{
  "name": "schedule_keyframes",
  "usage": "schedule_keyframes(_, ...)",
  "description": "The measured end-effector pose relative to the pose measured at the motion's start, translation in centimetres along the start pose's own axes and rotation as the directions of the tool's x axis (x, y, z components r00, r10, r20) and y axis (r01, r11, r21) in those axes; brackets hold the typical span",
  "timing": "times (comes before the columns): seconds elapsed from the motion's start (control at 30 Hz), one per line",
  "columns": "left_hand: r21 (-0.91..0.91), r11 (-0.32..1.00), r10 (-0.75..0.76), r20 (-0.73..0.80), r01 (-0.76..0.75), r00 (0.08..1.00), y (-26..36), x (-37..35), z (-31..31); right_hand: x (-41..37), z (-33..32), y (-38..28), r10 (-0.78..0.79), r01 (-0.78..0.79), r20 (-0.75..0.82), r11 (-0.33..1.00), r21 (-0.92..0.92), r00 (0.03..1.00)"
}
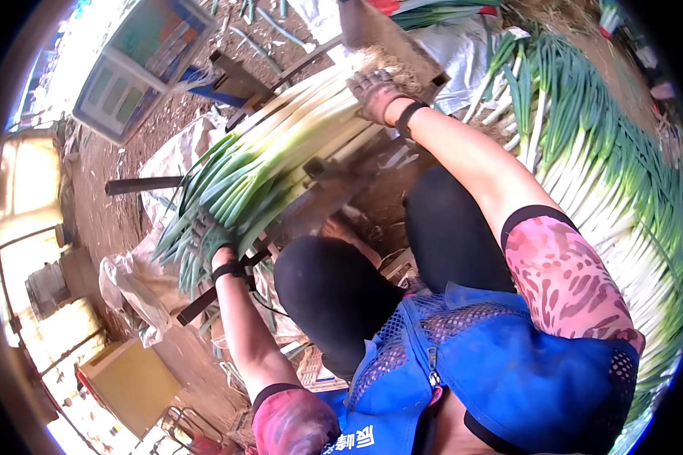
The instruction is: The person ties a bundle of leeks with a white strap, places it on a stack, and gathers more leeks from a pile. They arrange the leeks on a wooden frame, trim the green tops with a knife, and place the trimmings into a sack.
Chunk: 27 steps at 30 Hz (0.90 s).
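A thick bundle of long green onions [281, 144] lies across a low rack, white root ends at the upper right and leaves at the lower left. My left hand [211, 233], in a dirty glove, rests on the leaves, its fingers stretched over them and partly lost among the green. My right hand [373, 95], also gloved, lies on the root ends with its fingers spread. Beside it, a wooden board [406, 49] stands at the root end of the rack. A dark metal bar [144, 185] sticks out under the leaves.
A large heap of green onions [584, 152] runs down my right side. A plastic storage box [140, 68] stands at the upper left. Crumpled white sacks [140, 284] lie on the dirt floor by the rack. A yellowish box [129, 383] is at the lower left. My knees [334, 292] are close to the rack.
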<state>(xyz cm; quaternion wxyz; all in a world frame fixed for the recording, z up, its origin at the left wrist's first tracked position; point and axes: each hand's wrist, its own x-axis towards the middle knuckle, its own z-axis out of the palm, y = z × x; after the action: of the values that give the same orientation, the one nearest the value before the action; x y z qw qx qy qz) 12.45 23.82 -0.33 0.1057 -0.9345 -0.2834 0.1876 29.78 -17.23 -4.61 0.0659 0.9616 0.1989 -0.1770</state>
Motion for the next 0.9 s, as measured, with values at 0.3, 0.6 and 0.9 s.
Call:
schedule_keyframes(0.3, 0.057, 0.998, 0.026, 0.094, -0.032, 0.995, -5.2, 1.8, -2.2, -16.8, 0.8, 9.2, 0.037, -0.052, 0.037, 0.562, 0.825, 0.999)
schedule_keyframes(0.6, -0.723, 0.515, 0.221, -0.407, -0.461, 0.886, 0.0, -4.3, -8.8, -41.7, 27.1, 16.4, 0.633, -0.852, 0.666, -0.020, 0.523, 0.395)
schedule_keyframes(0.9, -0.088, 0.213, 0.763, -0.607, -0.973, 0.221, 14.6, -22.2, -16.0, -40.4, 33.6, 13.1, 0.650, -0.909, 0.759, -0.330, 0.254, -0.024)
